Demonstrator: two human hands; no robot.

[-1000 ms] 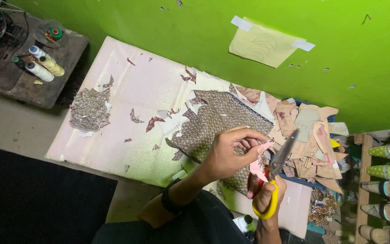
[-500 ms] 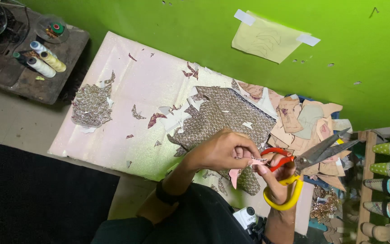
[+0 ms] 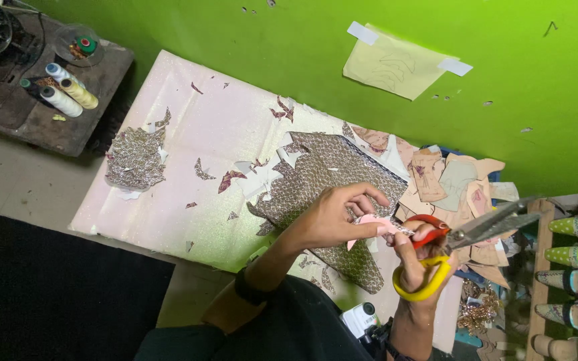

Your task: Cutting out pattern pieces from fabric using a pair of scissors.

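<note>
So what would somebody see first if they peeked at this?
Probably the bright green wall at the back, with a pale paper sheet taped to it. Next, the scissors with red and yellow handles in the right hand, low on the right, while the left hand pinches a small pink piece. Under the hands, patterned fabric lies on a pink sheet dotted with scraps.

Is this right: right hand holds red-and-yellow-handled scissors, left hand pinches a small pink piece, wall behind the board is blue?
Not quite. The wall is bright green, not blue, as the head view shows. The rest stands: the right hand holds the red-and-yellow-handled scissors, and the left hand pinches the small pink piece over the pale board.
</note>
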